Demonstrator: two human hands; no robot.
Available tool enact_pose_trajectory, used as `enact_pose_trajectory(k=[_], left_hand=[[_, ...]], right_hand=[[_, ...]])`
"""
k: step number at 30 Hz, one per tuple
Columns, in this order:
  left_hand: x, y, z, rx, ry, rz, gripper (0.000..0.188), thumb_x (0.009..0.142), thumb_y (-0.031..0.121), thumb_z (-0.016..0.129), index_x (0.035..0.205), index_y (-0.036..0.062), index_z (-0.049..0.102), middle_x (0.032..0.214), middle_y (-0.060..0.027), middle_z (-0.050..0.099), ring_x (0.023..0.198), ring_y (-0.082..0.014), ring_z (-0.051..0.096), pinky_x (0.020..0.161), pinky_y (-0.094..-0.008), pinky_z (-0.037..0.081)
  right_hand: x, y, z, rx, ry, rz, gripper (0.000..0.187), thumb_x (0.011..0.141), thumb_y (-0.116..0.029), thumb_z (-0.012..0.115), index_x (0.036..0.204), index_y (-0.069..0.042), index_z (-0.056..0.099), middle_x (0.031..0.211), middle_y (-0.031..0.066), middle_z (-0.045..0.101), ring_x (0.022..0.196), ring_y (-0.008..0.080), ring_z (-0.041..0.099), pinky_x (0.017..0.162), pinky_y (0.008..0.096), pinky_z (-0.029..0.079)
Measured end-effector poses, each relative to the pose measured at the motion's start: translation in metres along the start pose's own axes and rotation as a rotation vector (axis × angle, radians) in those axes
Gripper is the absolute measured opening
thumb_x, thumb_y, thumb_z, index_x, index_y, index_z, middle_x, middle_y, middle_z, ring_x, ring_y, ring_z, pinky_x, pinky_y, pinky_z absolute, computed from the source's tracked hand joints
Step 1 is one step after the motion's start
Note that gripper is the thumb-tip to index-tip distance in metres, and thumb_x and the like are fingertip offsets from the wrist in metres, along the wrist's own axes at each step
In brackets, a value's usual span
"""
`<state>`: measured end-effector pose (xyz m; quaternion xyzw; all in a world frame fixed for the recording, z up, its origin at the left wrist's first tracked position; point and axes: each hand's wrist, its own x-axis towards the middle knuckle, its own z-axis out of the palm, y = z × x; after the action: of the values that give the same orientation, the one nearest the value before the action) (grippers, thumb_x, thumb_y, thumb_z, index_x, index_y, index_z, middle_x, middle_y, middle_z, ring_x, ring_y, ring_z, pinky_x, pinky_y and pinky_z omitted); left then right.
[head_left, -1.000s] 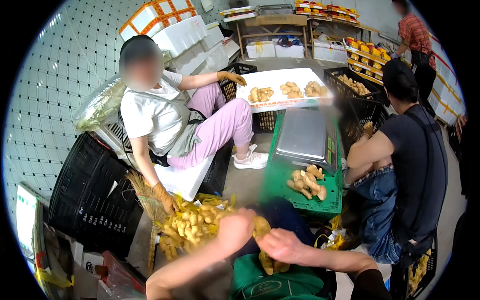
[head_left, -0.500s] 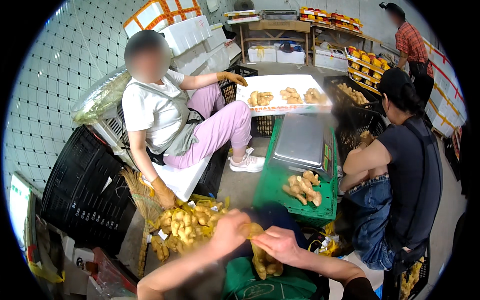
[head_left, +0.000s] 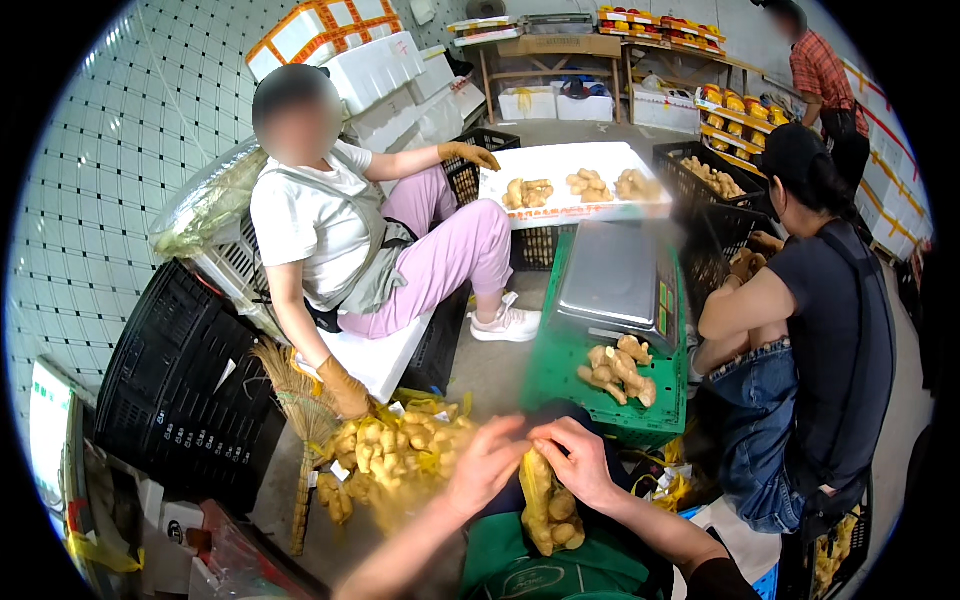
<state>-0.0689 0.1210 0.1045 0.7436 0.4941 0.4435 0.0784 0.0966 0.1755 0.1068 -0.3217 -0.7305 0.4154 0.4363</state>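
A yellow mesh bag of ginger (head_left: 550,515) hangs upright over my lap, against the green apron (head_left: 500,560). My right hand (head_left: 577,462) is closed on its gathered neck, thumb and fingers pinched together. My left hand (head_left: 484,468) is at the same neck from the other side, fingers bent and slightly blurred, closed on the mesh edge. To the left of my hands lies a heap of ginger in yellow mesh bags (head_left: 390,445), with white tags. A co-worker's gloved hand (head_left: 343,388) rests at that heap.
Ahead, a green crate (head_left: 560,365) bears a metal scale (head_left: 610,280) and loose ginger (head_left: 620,370). Beyond is a white foam tray (head_left: 560,160) with ginger piles. Co-workers sit to the left and right. A straw broom (head_left: 300,400) and black crates (head_left: 180,390) stand at left.
The bag's neck has come up nearer my fingertips, and the bag shows more fully. My left hand has shifted slightly right. The whole view has moved a little.
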Motion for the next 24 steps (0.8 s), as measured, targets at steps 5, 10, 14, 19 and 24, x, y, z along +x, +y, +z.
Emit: enact_pose_trajectory(k=[5,10,14,19,24], left_hand=[[0.003,0.010,0.002,0.068,0.033,-0.132,0.017,0.074,-0.001,0.066,0.090,0.0057,0.065,0.122,-0.0157,0.052,0.113,-0.0285,0.051,0.097,-0.0414,0.038],[0.002,0.020,0.014,-0.074,0.135,-0.292,0.020,0.072,-0.003,0.066,0.089,0.0068,0.066,0.120,-0.0154,0.054,0.113,-0.0278,0.050,0.099,-0.0420,0.033],[-0.004,0.017,0.018,0.002,0.147,-0.249,0.021,0.071,-0.004,0.067,0.089,0.0063,0.067,0.121,-0.0161,0.053,0.109,-0.0262,0.052,0.095,-0.0400,0.037],[-0.005,0.035,0.024,-0.116,0.277,-0.422,0.020,0.072,-0.006,0.066,0.089,0.0039,0.068,0.126,-0.0167,0.050,0.109,-0.0232,0.052,0.093,-0.0364,0.039],[-0.014,0.036,0.043,-0.230,0.490,-0.570,0.016,0.076,-0.005,0.063,0.090,0.0008,0.067,0.132,-0.0180,0.045,0.121,-0.0255,0.044,0.101,-0.0355,0.033]], right_hand=[[0.002,0.003,0.000,0.006,-0.013,-0.026,0.011,0.081,-0.003,0.063,0.092,-0.002,0.064,0.083,0.0093,0.061,0.076,0.0220,0.059,0.067,0.0292,0.047],[0.000,0.007,-0.006,0.044,-0.024,-0.024,0.012,0.081,-0.004,0.064,0.092,0.000,0.065,0.082,0.0095,0.061,0.074,0.0202,0.059,0.067,0.0283,0.047],[0.000,0.008,-0.008,0.091,-0.038,0.009,0.014,0.080,-0.005,0.065,0.094,0.000,0.065,0.083,0.0100,0.061,0.074,0.0194,0.060,0.067,0.0282,0.047],[-0.002,0.008,-0.008,0.106,-0.039,0.026,0.015,0.080,-0.007,0.065,0.095,-0.004,0.067,0.088,0.0097,0.064,0.082,0.0223,0.063,0.072,0.0293,0.049],[-0.003,0.011,-0.005,0.110,-0.029,-0.008,0.014,0.080,-0.007,0.065,0.094,-0.003,0.066,0.088,0.0096,0.064,0.081,0.0222,0.062,0.071,0.0296,0.049]])
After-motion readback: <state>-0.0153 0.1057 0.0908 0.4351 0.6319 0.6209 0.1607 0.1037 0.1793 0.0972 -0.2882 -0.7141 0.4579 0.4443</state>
